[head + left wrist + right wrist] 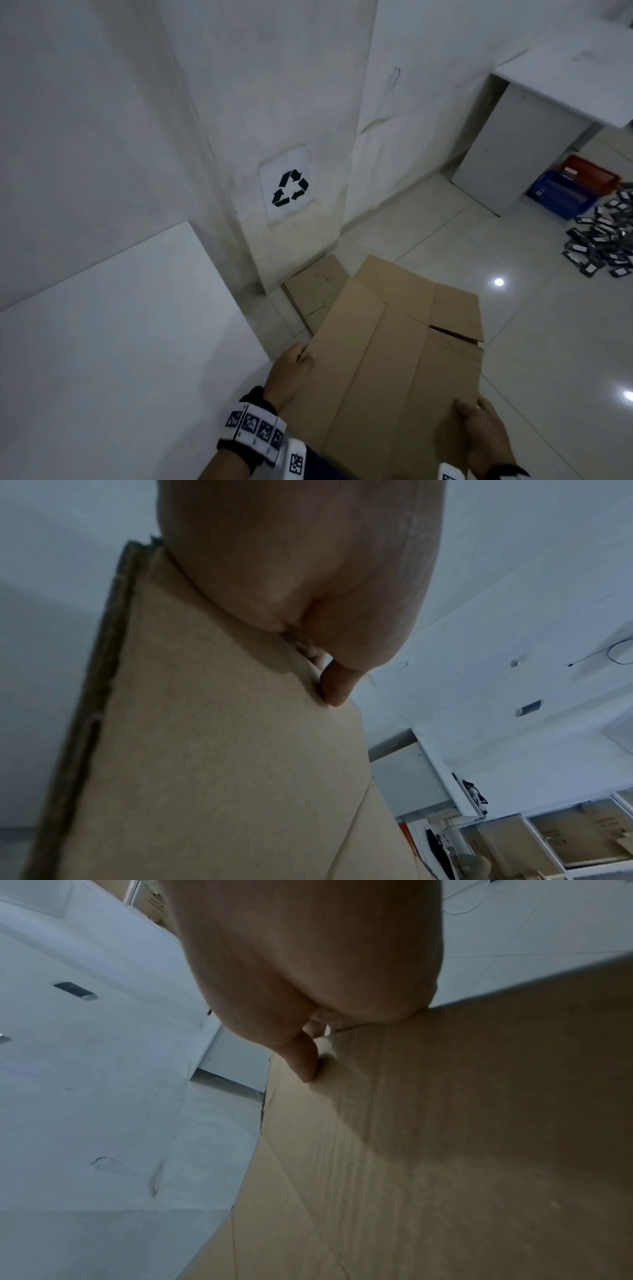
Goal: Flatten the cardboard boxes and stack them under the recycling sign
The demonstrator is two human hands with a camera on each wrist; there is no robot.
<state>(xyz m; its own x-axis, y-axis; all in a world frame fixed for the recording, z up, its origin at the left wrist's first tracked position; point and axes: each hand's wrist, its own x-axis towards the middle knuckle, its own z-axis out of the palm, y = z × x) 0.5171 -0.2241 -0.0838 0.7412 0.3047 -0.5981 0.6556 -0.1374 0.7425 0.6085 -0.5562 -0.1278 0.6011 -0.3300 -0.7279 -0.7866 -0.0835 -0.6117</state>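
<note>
A flattened brown cardboard box [394,349] hangs above the floor between my two hands. My left hand [291,370] grips its left edge, thumb on top, and in the left wrist view the left hand [329,680] has its fingers curled under the cardboard box [205,750]. My right hand [479,428] holds the near right corner; in the right wrist view the right hand [308,1066] pinches the cardboard box [428,1137]. A white recycling sign [288,186] is stuck low on the wall ahead. Below it another flattened cardboard [313,291] lies on the floor.
A white tabletop [120,342] stands at my left. A white cabinet [513,144] is at the back right, with a blue crate [555,198] and an orange crate [589,171] beside it. Several small dark packets [603,246] lie scattered on the tiled floor [479,246].
</note>
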